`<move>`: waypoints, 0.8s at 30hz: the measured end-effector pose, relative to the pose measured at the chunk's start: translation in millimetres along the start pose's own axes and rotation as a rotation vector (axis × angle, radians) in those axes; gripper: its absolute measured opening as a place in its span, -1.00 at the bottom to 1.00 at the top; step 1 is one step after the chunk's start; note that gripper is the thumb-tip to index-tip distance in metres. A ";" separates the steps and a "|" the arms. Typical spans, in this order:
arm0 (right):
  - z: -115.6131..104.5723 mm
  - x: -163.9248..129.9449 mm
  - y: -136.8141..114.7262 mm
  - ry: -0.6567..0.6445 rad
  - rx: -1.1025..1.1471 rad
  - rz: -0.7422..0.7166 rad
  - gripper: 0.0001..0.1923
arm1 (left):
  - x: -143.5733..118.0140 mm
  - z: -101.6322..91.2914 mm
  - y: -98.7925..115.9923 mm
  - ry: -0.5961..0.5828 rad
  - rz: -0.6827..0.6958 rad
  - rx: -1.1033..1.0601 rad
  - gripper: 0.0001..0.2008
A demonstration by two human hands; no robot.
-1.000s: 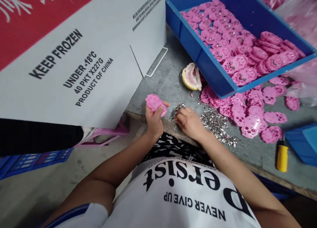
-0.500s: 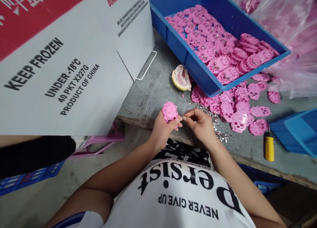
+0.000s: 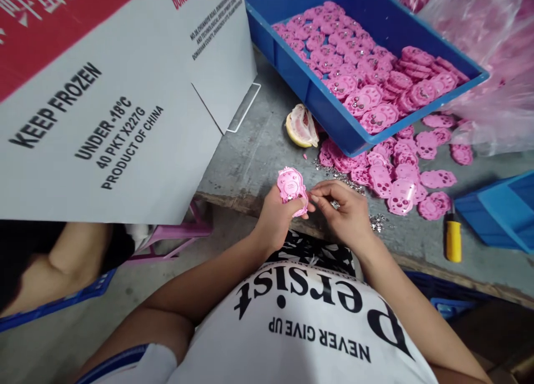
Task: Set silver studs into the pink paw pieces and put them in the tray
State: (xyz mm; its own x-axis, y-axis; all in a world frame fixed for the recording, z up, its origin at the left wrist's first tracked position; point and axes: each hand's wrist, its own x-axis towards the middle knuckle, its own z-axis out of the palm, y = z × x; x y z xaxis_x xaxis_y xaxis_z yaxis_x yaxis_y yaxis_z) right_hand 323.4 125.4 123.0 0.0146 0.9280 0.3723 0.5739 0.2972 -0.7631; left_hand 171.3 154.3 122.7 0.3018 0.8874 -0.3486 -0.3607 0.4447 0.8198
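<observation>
My left hand (image 3: 275,217) is closed around a pink plastic plate (image 3: 291,183) with a scalloped edge and small holes, held above the table's front edge. Beside it, my right hand (image 3: 344,208) pinches with thumb and forefinger close to the plate's right side; whatever lies between those fingertips is too small to make out. Small shiny metal parts (image 3: 379,222) are scattered on the table around and behind my right hand. Loose pink plates (image 3: 403,195) of a similar kind lie in a heap farther right.
A blue bin (image 3: 292,72) holds many pink plates. Around it are half a pomelo-like fruit (image 3: 301,129), a large white carton (image 3: 158,67), a yellow-handled screwdriver (image 3: 453,242), a smaller blue tray (image 3: 496,208) and clear plastic bags (image 3: 484,44). Another person's arm (image 3: 54,267) shows at left.
The pink plate has tilted and shifted slightly right with my left hand. My right hand has also moved slightly right, still pinching. At left, the other person's arm has come further into view.
</observation>
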 end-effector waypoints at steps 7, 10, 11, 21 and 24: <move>0.2 -9.7 4.4 0.095 0.049 -0.021 -0.89 | 3.9 -1.6 5.1 -0.073 -0.123 -0.186 -0.76; 2.8 -9.9 7.1 0.105 0.049 -0.031 -0.89 | 6.4 -3.3 4.6 -0.063 -0.139 -0.159 -0.63; 4.9 -9.1 8.4 0.105 0.051 -0.023 -0.89 | 7.5 -4.9 3.8 -0.055 -0.135 -0.147 -0.59; 36.5 13.0 23.7 -0.105 -0.084 0.009 -0.90 | 16.5 -36.5 -5.6 0.058 -0.057 -0.068 -0.41; 42.1 17.3 31.8 -0.084 -0.145 0.128 -0.91 | 15.2 -44.9 1.1 0.124 -0.006 -0.042 -0.37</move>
State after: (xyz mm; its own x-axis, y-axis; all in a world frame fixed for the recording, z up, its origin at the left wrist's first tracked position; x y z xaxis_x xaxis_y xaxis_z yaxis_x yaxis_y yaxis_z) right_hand 307.4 160.4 82.9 0.0305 0.9733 0.2275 0.6836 0.1457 -0.7152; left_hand 135.8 173.8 97.9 0.1936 0.8917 -0.4092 -0.3965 0.4526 0.7987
